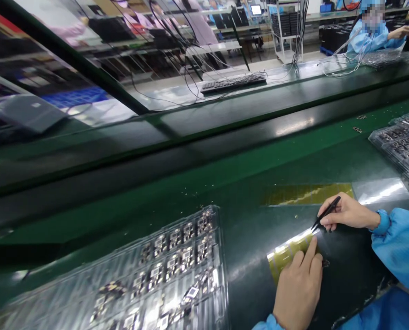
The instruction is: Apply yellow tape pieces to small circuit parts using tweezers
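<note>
With its fingers stretched out, my left hand (299, 284) presses on a sheet of yellow film (283, 259) lying on the dark green work surface. My right hand (345, 213) is closed round black tweezers (326, 213). The tweezers' tips point down at the sheet's upper right corner, just beyond my left fingertips; whether they grip anything is too small to tell. A small metallic part lies partly hidden beside my left hand. Farther up, past my right hand, is a second strip of yellow film (304, 194).
A clear plastic tray (221, 275) with several small electronic parts lies to the left. Another parts tray (383, 137) is at the far right. A glossy clear sheet (381, 190) lies behind my right hand. Beyond the raised ledge are a keyboard (235, 83) and a co-worker (371, 39).
</note>
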`<action>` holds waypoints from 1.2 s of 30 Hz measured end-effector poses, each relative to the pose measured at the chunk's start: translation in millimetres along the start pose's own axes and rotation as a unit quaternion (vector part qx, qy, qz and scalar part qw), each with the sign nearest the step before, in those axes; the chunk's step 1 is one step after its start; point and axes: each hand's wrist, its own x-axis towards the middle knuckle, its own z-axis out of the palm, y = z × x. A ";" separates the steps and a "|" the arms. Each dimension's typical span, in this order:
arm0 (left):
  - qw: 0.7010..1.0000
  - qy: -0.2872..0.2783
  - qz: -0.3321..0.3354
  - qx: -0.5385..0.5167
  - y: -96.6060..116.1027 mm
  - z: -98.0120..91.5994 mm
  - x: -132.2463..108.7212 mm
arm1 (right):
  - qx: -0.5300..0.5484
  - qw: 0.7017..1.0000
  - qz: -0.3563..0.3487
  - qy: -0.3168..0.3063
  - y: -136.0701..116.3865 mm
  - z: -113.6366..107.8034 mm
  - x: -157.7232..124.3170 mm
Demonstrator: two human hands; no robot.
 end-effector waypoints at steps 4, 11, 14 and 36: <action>1.000 -0.009 -0.008 0.014 -3.3 1.9 2.7 | -0.027 1.000 0.002 -0.003 0.9 -0.2 8.8; 1.000 0.003 -0.003 -0.005 -5.0 2.0 1.7 | -0.061 0.998 0.019 -0.015 3.0 3.5 14.5; 1.000 0.006 -0.008 -0.019 -5.1 2.1 1.8 | -0.068 0.997 0.026 -0.014 1.8 4.7 14.1; 0.934 0.161 -0.135 -0.290 -20.3 -2.1 -4.1 | 0.120 0.986 -0.039 0.113 8.8 1.8 17.8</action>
